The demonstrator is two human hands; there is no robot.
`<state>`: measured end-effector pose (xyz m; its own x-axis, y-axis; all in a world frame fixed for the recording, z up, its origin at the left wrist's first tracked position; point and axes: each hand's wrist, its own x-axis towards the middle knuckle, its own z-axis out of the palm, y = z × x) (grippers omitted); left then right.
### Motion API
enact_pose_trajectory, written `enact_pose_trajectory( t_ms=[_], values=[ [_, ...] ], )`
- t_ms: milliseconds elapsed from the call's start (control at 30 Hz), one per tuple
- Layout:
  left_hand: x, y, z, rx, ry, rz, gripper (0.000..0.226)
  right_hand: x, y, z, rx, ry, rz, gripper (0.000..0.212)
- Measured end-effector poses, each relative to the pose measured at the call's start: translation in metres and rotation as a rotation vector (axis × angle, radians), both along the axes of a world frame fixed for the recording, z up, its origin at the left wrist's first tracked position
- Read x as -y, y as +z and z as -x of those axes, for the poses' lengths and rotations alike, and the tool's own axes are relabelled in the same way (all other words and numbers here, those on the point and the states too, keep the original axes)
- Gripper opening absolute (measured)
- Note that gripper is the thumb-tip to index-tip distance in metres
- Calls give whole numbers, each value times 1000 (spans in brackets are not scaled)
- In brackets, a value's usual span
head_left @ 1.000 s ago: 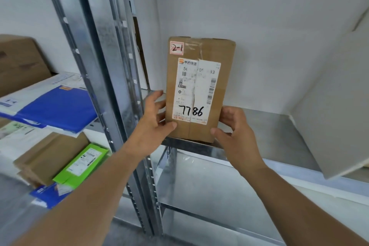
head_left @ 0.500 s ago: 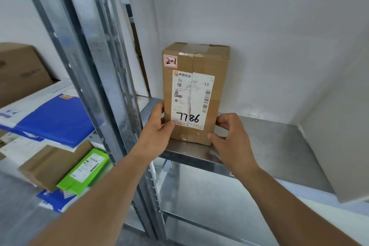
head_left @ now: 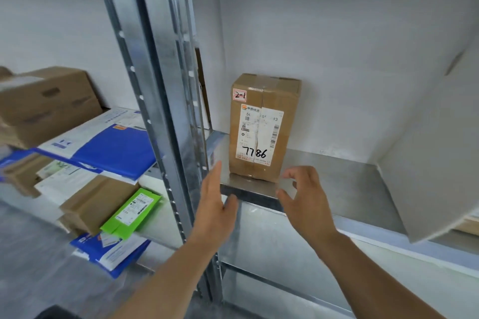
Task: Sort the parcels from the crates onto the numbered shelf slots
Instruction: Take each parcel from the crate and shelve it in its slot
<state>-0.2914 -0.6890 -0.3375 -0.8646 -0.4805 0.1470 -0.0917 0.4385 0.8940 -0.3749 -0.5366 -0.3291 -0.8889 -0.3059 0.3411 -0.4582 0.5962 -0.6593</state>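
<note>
The brown cardboard parcel (head_left: 264, 127) stood upright at the centre of the frame, on the left end of the metal shelf (head_left: 337, 179), close to the white wall behind it. Its white shipping label (head_left: 259, 134) faced the camera with "7786" handwritten in black, and a small red-edged sticker (head_left: 239, 95) above it read "2-1". Half a second before, both hands had clasped the parcel's lower corners; now neither touched it. The left hand (head_left: 215, 204) had drawn back below and left of the parcel, fingers straight and together, its thumb by the shelf's front edge. The right hand (head_left: 303, 199) had pulled away to the lower right of the parcel, fingers loosely curled and spread, holding nothing. The parcel itself sat deeper on the shelf than in the earlier pictures, where it had been at the front lip. Left of the hands rose the grey steel upright (head_left: 155, 85) of the rack. Beyond it, at the left of the frame, the neighbouring shelves carried a blue and white mail bag (head_left: 111, 147), a green packet (head_left: 132, 212), a brown padded envelope (head_left: 96, 202) and a large carton (head_left: 49, 101) at the upper left. A white board (head_left: 435, 153) leaned at the right edge of the frame.
</note>
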Motion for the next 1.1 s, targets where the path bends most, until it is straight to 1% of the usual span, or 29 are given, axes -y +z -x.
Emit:
enact_pose_trajectory(
  t_ms=[67, 133, 333, 467, 567, 600, 700, 767, 833, 900, 1000, 1100],
  values=[
    [-10, -2, -31, 43, 28, 84, 62, -2, 1, -28, -100, 39, -96, 22],
    [-17, -5, -65, 65, 27, 155, 55, -4, 1, -61, -133, 96, -187, 20],
    [-33, -27, -196, 262, 73, 426, 46, -11, -8, -181, -22, 297, -496, 26],
    [-50, -38, -281, 328, 132, 495, 39, -16, -24, -259, -37, 412, -582, 26],
    [-66, -39, -333, 396, 165, 546, 42, -18, -29, -308, -80, 509, -607, 18],
    [-73, -38, -347, 461, 183, 550, 46, -18, -29, -321, -86, 542, -606, 18],
    [-89, -39, -388, 670, 232, 552, 54, -19, -29, -357, -112, 624, -663, 27],
    [-100, -39, -413, 775, 281, 521, 57, -21, -30, -377, -136, 686, -737, 39],
    [-111, -42, -433, 857, 339, 474, 60, -23, -39, -391, -167, 730, -766, 55],
    [-121, -48, -450, 933, 407, 429, 63, -24, -49, -403, -195, 800, -794, 65],
    [-139, -54, -476, 1009, 499, 329, 66, -26, -60, -420, -209, 901, -826, 74],
    [-153, -58, -501, 1067, 593, 254, 67, -24, -69, -438, -206, 997, -837, 75]
  ],
)
